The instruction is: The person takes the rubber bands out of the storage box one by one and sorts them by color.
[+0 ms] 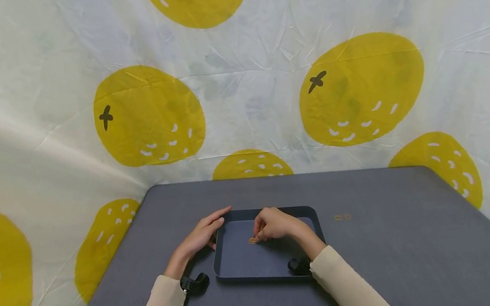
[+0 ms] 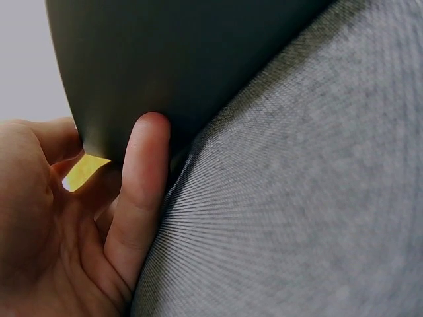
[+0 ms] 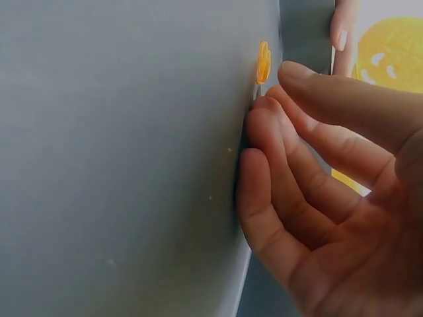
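Note:
A dark rectangular tray [image 1: 262, 277] lies on the table. At its far left corner my left hand [image 1: 201, 235] holds the wall, thumb at the rim. In the left wrist view, one finger [image 2: 147, 178] presses upright against the outer wall. My right hand [image 1: 276, 223] reaches into the tray, fingers curled, beside an orange rubber band [image 1: 252, 241]. The right wrist view shows this band as bunched loops just past the fingertips, with the thumb [image 3: 317, 86] apart from it. Two more rubber bands, a left one [image 1: 338, 218] and a right one [image 1: 348, 217], lie right of the tray.
The grey table [image 1: 415, 235] extends around the tray on all sides. Behind it hangs a white curtain [image 1: 249, 112] with yellow fruit prints. Black wrist cameras, one on the left wrist [image 1: 196, 284] and one on the right [image 1: 299, 266], sit close to the tray.

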A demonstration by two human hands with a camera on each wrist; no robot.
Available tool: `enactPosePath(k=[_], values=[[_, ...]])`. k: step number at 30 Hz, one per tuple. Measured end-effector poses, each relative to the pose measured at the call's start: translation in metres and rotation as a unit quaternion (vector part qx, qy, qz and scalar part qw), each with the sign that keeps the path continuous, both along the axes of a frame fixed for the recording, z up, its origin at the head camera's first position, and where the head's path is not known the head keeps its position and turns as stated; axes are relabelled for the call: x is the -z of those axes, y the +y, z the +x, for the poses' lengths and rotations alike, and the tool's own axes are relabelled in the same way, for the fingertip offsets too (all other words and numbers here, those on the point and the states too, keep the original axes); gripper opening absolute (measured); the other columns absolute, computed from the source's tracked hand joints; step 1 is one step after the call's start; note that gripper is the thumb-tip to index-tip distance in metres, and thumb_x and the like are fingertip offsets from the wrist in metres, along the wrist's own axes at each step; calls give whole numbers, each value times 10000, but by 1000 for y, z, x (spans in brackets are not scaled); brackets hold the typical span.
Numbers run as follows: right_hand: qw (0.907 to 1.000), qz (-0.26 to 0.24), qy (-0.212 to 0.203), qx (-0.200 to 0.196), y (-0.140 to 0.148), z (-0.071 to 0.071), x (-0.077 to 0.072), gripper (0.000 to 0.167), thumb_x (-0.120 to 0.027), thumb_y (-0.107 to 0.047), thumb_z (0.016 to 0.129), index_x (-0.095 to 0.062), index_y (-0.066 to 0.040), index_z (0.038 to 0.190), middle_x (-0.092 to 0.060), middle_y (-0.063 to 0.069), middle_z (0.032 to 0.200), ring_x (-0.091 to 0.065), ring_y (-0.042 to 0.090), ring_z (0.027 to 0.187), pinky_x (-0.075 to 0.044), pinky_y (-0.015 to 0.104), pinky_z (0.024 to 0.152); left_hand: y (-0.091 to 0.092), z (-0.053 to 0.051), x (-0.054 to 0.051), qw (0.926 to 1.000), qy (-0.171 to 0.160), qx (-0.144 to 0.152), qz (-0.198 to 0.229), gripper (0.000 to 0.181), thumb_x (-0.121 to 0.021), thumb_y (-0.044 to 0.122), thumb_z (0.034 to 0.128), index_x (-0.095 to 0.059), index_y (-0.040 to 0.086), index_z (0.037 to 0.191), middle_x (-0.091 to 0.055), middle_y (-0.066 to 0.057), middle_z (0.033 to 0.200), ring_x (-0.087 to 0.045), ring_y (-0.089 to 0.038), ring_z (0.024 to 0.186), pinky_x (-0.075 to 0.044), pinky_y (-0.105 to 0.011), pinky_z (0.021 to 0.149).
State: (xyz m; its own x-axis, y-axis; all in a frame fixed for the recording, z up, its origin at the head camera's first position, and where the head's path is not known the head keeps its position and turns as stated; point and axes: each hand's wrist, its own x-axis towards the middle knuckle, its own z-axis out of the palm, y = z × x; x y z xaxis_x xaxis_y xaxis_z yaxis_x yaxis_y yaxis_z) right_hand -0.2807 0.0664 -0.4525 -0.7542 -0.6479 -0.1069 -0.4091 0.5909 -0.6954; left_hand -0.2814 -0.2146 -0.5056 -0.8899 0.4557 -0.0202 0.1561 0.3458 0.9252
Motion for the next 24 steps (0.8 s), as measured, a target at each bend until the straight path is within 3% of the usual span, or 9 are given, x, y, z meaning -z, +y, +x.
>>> enactPosePath(k=[2, 9, 16, 24], values=[[10000, 2, 21, -21, 1, -1, 1, 55, -801, -94, 886, -793, -40, 878, -749, -1, 764, -634, 93, 642, -509, 243, 587, 1, 0, 0, 10000, -28, -20, 6, 463, -422, 379, 1126, -420, 346, 1588, -376, -89, 1645, -580, -249, 1082, -604, -407, 588], [9999, 43, 120, 36, 1, -4, 5, 57, -820, -79, 859, -789, -107, 822, -739, -11, 734, -609, 79, 620, -492, 238, 579, 2, -1, 0, 10000, -55, -76, 34, 468, -432, 357, 1126, -427, 313, 1592, -458, -138, 1542, -548, -205, 756, -586, -367, 546], [10000, 37, 87, -21, 1, -5, 5, 59, -815, -47, 853, -779, -83, 823, -737, -8, 728, -607, 79, 616, -486, 234, 578, 2, -1, 1, 10000, -53, -30, 75, 486, -428, 345, 1128, -406, 265, 1607, -495, -207, 1434, -531, -179, 721, -584, -363, 538], [9998, 44, 130, -122, 1, -5, 3, 81, -819, -47, 850, -758, -88, 814, -716, -10, 702, -591, 75, 610, -473, 230, 587, 2, -3, 0, 9998, -163, 8, 137, 488, -426, 329, 1130, -403, 240, 1609, -426, -194, 1554, -552, -175, 732, -574, -330, 531]])
